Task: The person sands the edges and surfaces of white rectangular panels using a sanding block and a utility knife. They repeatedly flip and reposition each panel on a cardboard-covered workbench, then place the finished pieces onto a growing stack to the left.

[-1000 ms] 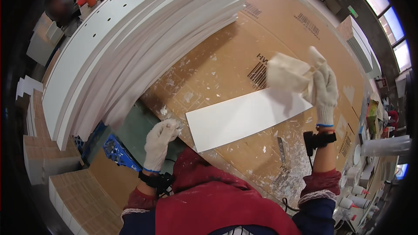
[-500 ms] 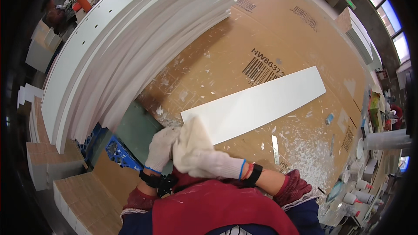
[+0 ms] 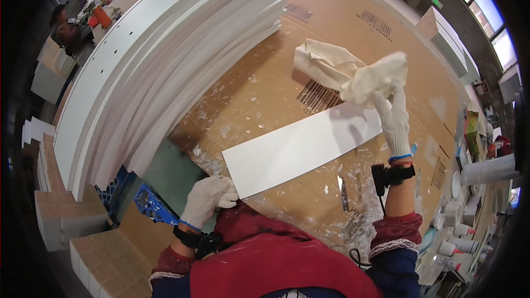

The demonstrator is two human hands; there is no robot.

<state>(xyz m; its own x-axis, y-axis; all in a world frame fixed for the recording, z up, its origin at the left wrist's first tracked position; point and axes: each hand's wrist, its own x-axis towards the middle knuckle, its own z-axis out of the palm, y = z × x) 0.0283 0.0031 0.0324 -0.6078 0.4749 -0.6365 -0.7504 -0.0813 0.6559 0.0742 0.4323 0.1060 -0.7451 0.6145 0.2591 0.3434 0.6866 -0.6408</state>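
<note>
A long white board (image 3: 298,152) lies slantwise on the cardboard-covered table, its near-left end toward me. My left hand (image 3: 207,200), in a white knit glove, is at that end, fingers bent in against the board's corner. Out at the far right end, my right hand (image 3: 393,118), gloved the same way, grips a cream cloth (image 3: 353,74). The cloth hangs loosely to the left, covering the board's far end. A thin metal strip (image 3: 343,193) lies to the right of the board.
Curved white panels (image 3: 182,60) stand in a tall row at the left. A blue plastic crate (image 3: 154,204) is below them. Bottles (image 3: 450,248) and tubs line the right side. White flakes litter the cardboard (image 3: 259,94). Another person (image 3: 66,33) is at the far left.
My right hand has swept the cloth from the board's near end out to its far right end. My left hand stays by the near end, now apart from the cloth.
</note>
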